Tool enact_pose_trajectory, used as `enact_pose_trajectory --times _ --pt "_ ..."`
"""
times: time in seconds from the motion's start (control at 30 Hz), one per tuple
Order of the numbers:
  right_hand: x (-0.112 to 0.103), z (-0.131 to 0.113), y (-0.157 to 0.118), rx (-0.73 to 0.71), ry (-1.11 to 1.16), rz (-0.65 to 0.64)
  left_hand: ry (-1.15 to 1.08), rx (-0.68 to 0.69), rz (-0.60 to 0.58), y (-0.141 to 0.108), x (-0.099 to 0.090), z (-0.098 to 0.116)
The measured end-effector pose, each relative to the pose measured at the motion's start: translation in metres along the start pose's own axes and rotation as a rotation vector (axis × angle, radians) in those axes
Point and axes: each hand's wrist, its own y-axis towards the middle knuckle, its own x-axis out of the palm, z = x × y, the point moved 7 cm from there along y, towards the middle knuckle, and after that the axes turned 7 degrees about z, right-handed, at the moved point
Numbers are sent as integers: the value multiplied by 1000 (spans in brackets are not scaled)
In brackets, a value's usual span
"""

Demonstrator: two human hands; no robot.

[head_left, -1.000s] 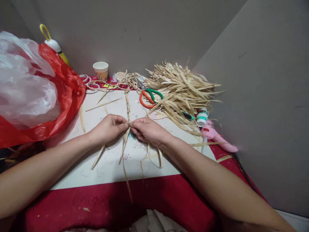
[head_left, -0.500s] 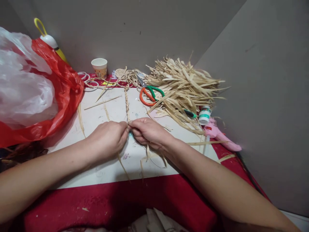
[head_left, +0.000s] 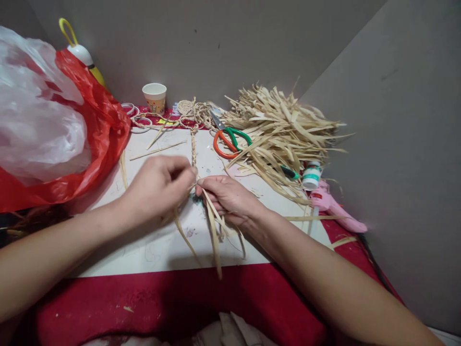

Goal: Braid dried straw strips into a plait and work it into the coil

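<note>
A thin braided straw cord [head_left: 193, 146] runs down the middle of the white board [head_left: 144, 259] to my hands. My right hand [head_left: 228, 197] pinches the lower part of the cord, where loose straw strands [head_left: 214, 230] fan out and hang below it. Close beside it on the left, my left hand [head_left: 163, 187] has its fingers bent together at the cord; it is slightly blurred, and a strand [head_left: 183, 235] trails beneath it. What lies between its fingertips is too small to make out.
Behind are a paper cup [head_left: 154, 98], coiled braid [head_left: 201, 113] and orange-green scissors [head_left: 226, 142]. A big straw bundle [head_left: 284, 125], white bottle [head_left: 311, 176] and pink glue gun [head_left: 334, 209] stand right. Red and clear plastic bags [head_left: 108, 129] bulge at left.
My left hand has lifted and its fingers have loosened from their tight grip at the cord. More loose strands now show below my right hand. The whole view has shifted slightly.
</note>
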Motion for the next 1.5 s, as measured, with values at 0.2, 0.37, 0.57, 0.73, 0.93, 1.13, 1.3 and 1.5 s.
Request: enact_pose_trajectory --times 0.2,0.37,0.57,0.73,0.93,1.13,1.3,1.5 --pt "1 -1 2 -17 1 -43 -743 -524 -279 7 41 -45" --pt "0 -1 1 -27 -33 -66 -732 -518 -424 0 58 -46" --pt "3 0 0 -12 -140 -109 -391 -263 -326 10 44 -44" --pt "-1 1 2 -93 -309 -116 -208 -117 -325 14 41 -41" --pt "-8 -13 -1 -309 -689 -22 -190 -138 -341 18 41 -46" --pt "-1 -24 -6 -459 -913 32 -334 -271 -422 13 49 -49" --pt "-1 -25 -8 -513 -1071 75 -407 -290 -359 12 51 -55" --pt "-4 -33 -19 -537 -1180 129 -319 -281 -326 10 46 -55"
